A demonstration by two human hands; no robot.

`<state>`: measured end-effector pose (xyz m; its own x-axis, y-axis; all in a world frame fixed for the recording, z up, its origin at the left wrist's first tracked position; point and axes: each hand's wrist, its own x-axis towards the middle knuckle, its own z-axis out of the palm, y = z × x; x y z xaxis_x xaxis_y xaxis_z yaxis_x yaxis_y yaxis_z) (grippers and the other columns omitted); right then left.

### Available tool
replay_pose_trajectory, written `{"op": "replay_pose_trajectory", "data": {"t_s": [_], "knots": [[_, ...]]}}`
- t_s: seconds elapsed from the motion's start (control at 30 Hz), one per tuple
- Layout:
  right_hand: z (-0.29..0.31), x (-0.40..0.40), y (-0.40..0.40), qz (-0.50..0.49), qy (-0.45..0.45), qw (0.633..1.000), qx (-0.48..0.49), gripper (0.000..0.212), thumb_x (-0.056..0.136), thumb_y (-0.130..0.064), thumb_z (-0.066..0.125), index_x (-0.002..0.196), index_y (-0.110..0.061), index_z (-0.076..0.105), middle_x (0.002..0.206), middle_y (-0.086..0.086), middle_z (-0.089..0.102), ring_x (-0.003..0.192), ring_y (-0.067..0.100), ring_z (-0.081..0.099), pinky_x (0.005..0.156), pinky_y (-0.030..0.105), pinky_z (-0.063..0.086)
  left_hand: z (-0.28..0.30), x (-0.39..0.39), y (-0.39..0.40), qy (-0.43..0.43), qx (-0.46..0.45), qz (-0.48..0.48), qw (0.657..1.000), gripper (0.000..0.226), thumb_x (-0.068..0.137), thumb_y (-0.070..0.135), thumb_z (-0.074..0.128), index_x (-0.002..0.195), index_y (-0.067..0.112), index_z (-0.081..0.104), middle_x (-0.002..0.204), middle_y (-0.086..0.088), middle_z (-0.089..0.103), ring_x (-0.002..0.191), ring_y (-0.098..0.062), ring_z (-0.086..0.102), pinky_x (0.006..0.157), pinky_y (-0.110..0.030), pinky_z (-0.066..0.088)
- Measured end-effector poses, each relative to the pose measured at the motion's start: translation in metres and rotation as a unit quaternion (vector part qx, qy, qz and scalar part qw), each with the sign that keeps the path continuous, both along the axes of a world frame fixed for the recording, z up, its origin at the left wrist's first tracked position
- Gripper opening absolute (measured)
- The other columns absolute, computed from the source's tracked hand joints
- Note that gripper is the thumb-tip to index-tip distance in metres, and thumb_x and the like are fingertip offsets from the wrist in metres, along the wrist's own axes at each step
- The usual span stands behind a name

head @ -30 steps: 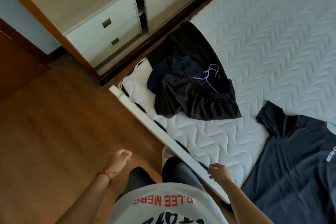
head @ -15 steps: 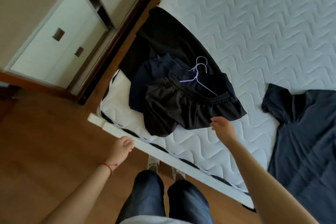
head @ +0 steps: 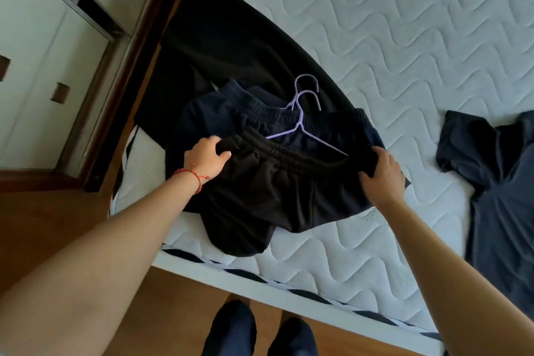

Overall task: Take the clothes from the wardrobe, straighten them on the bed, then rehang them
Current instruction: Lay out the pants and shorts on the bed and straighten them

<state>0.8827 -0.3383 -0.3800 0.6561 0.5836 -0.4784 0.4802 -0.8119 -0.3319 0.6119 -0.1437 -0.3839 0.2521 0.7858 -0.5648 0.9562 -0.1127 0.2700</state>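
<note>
bed [head: 404, 23]: you stand at its corner, and the pile of clothes lies near the edge, so a hard tug could drag the whole heap off onto the floor.
black trousers [head: 231, 37]: they lie under the pile and already hang over the side towards the wardrobe [head: 34, 72]; pulling the layers above may slide them further off.
dark T-shirt [head: 502, 182]: spread flat to your right, well apart from the pile and out of harm.
black shorts [head: 274, 191]: topmost in the pile, and the piece you are taking.
navy shorts [head: 283, 121]: just beneath, they may come up with the black pair.
purple hangers [head: 303, 113]: two rest across the navy waistband, and the lower arm runs beneath the black waistband, so lifting could snag or fling them.
left hand [head: 206, 160]: clamped on the waistband's left end.
right hand [head: 381, 173]: clamped on its right end.
change: half a second ago your left hand hung by the bed frame and your right only neared the shorts; both now grip.
</note>
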Motion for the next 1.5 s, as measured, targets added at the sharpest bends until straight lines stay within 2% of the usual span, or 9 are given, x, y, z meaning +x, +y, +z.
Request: {"op": "replay_pose_trajectory", "data": {"t_s": [0.13, 0.3, 0.37, 0.43, 0.57, 0.7, 0.87, 1.03, 1.5], "knots": [[-0.003, 0.011, 0.003, 0.022, -0.024, 0.994, -0.101, 0.061, 0.086, -0.031, 0.06, 0.136, -0.009, 0.034, 0.138, 0.013, 0.044, 0.127, 0.034, 0.038, 0.107, 0.045, 0.025, -0.008, -0.004, -0.001, -0.01, 0.003, -0.004, 1.0, 0.038, 0.091, 0.031, 0.051, 0.118, 0.004, 0.053, 0.115, -0.021, 0.061, 0.11, -0.039, 0.055, 0.092, -0.045, 0.044], [0.013, 0.016, -0.001, 0.015, -0.022, 0.989, -0.144, 0.039, 0.089, -0.038, 0.053, 0.113, -0.006, 0.051, 0.109, 0.016, 0.061, 0.106, 0.036, 0.054, 0.089, 0.04, 0.037, 0.008, -0.018, -0.008, -0.065, 0.02, 0.036, 0.997, 0.033, 0.092, 0.028, 0.052, 0.104, -0.002, 0.057, 0.098, -0.026, 0.065, 0.095, -0.041, 0.06, 0.074, -0.037, 0.043], [0.025, 0.012, -0.005, 0.015, -0.006, 0.993, -0.115, 0.026, 0.09, -0.031, 0.053, 0.095, -0.006, 0.055, 0.095, 0.017, 0.059, 0.099, 0.037, 0.056, 0.073, 0.036, 0.039, 0.024, -0.022, -0.014, -0.078, 0.049, 0.037, 0.995, 0.034, 0.092, 0.026, 0.051, 0.106, -0.004, 0.057, 0.101, -0.026, 0.064, 0.096, -0.041, 0.059, 0.074, -0.039, 0.043], [0.038, 0.005, -0.008, 0.032, 0.013, 0.996, -0.078, 0.019, 0.089, -0.024, 0.055, 0.085, -0.006, 0.056, 0.092, 0.011, 0.051, 0.099, 0.036, 0.055, 0.069, 0.032, 0.035, 0.044, -0.028, -0.02, -0.092, 0.086, 0.036, 0.991, 0.033, 0.093, 0.023, 0.051, 0.107, -0.006, 0.057, 0.104, -0.025, 0.063, 0.097, -0.041, 0.058, 0.076, -0.04, 0.043], [0.072, -0.008, -0.008, 0.013, 0.071, 0.997, 0.017, 0.03, 0.089, -0.017, 0.056, 0.117, -0.008, 0.058, 0.122, 0.009, 0.055, 0.112, 0.03, 0.051, 0.083, 0.029, 0.037, 0.095, -0.044, -0.03, -0.17, 0.139, 0.04, 0.975, 0.026, 0.09, 0.015, 0.056, 0.101, -0.008, 0.061, 0.098, -0.025, 0.065, 0.092, -0.04, 0.06, 0.074, -0.037, 0.043], [0.114, -0.015, -0.005, -0.023, 0.09, 0.991, 0.093, 0.027, 0.088, -0.013, 0.056, 0.115, -0.013, 0.056, 0.097, 0.006, 0.056, 0.094, 0.028, 0.055, 0.073, 0.027, 0.034, 0.156, -0.057, -0.034, -0.235, 0.177, 0.037, 0.955, 0.023, 0.087, 0.011, 0.058, 0.102, -0.007, 0.063, 0.098, -0.022, 0.067, 0.095, -0.034, 0.061, 0.076, -0.028, 0.039], [0.176, -0.015, 0.003, -0.023, 0.032, 0.983, 0.178, 0.026, 0.087, -0.017, 0.057, 0.111, -0.012, 0.048, 0.093, 0.005, 0.055, 0.084, 0.025, 0.049, 0.071, 0.031, 0.036, 0.223, -0.064, -0.023, -0.307, 0.206, 0.027, 0.929, 0.024, 0.087, 0.018, 0.059, 0.1, -0.002, 0.064, 0.096, -0.018, 0.068, 0.093, -0.031, 0.063, 0.075, -0.03, 0.043], [0.25, -0.015, 0.012, 0.0, -0.014, 0.962, 0.273, 0.012, 0.089, -0.013, 0.056, 0.099, -0.008, 0.057, 0.087, 0.008, 0.059, 0.086, 0.03, 0.054, 0.074, 0.037, 0.041, 0.296, -0.061, -0.009, -0.346, 0.271, 0.024, 0.898, 0.024, 0.09, 0.015, 0.054, 0.105, -0.001, 0.063, 0.101, -0.02, 0.067, 0.095, -0.032, 0.062, 0.075, -0.027, 0.039], [0.497, -0.056, 0.035, 0.044, -0.186, 0.844, 0.502, 0.016, 0.088, -0.012, 0.056, 0.101, -0.004, 0.06, 0.088, 0.01, 0.062, 0.084, 0.024, 0.054, 0.075, 0.029, 0.039, 0.494, -0.091, 0.047, -0.457, 0.468, 0.016, 0.756, 0.023, 0.089, 0.015, 0.054, 0.1, -0.002, 0.062, 0.1, -0.022, 0.065, 0.096, -0.034, 0.06, 0.085, -0.033, 0.045]]}}
